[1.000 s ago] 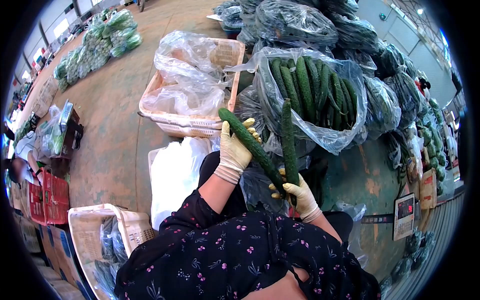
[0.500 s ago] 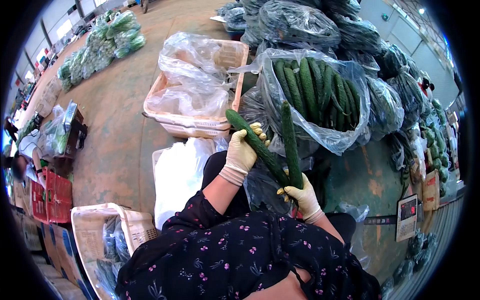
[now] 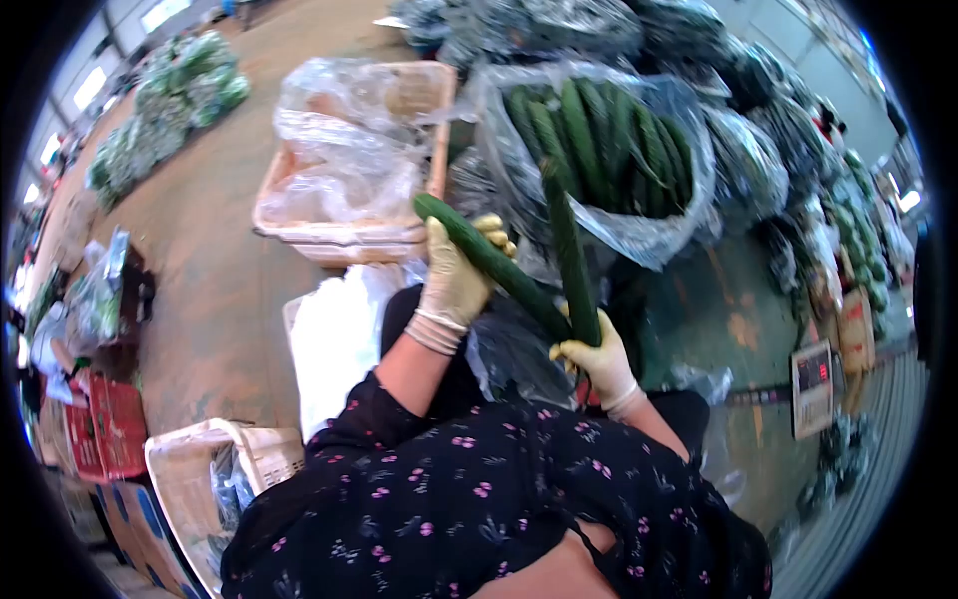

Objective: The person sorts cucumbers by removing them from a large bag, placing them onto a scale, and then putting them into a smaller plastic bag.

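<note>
My left hand (image 3: 456, 275), in a pale yellow glove, is wrapped round a long dark green cucumber (image 3: 489, 262) that slants down to the right. A second cucumber (image 3: 569, 250) stands nearly upright, its lower end gripped by my gloved right hand (image 3: 599, 361). The lower ends of the two cucumbers meet near my right hand. Beyond them, an open clear plastic bag (image 3: 671, 237) holds many cucumbers (image 3: 589, 140). Crumpled clear plastic (image 3: 349, 140) lies in the pale crate (image 3: 436, 150) to the left of the bag.
White bags (image 3: 334, 339) lie beside my left arm. Another pale crate (image 3: 274, 454) is at lower left, near a red crate (image 3: 108, 429) and a person (image 3: 50, 344). Filled plastic bags (image 3: 559, 30) are piled behind. A cardboard piece (image 3: 811, 391) stands at right.
The whole view has shifted, with crates, bag and hands appearing further left and mostly higher. Both hands keep their hold on the two cucumbers.
</note>
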`<control>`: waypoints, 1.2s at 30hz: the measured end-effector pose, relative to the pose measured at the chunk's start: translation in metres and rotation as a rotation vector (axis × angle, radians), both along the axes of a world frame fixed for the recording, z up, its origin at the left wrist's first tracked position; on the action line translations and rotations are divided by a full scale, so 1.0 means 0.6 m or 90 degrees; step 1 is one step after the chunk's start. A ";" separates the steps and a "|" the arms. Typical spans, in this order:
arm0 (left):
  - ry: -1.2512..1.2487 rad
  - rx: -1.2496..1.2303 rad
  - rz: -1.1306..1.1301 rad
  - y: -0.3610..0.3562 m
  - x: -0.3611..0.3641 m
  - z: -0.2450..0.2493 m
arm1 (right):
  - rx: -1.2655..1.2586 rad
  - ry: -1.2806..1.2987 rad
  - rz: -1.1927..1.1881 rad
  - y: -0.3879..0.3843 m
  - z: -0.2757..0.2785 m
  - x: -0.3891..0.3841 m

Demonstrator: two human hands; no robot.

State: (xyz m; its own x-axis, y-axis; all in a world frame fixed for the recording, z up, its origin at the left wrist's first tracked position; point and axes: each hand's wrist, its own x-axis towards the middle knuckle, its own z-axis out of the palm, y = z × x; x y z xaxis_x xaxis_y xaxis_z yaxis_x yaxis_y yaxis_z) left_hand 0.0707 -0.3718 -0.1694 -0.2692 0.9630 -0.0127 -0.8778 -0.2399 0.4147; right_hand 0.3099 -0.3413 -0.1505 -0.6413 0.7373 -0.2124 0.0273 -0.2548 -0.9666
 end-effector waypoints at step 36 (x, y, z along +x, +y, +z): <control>0.097 -0.337 0.011 0.059 0.020 -0.094 | 0.071 0.013 -0.067 0.029 -0.042 0.091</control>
State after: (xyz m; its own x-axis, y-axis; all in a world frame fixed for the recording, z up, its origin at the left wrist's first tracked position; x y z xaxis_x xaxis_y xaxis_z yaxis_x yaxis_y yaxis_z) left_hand 0.0827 -0.3361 -0.2259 -0.3217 0.8311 -0.4536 -0.7960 0.0220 0.6049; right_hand 0.3644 -0.3238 -0.1760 -0.5629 0.8188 -0.1130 -0.0132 -0.1455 -0.9893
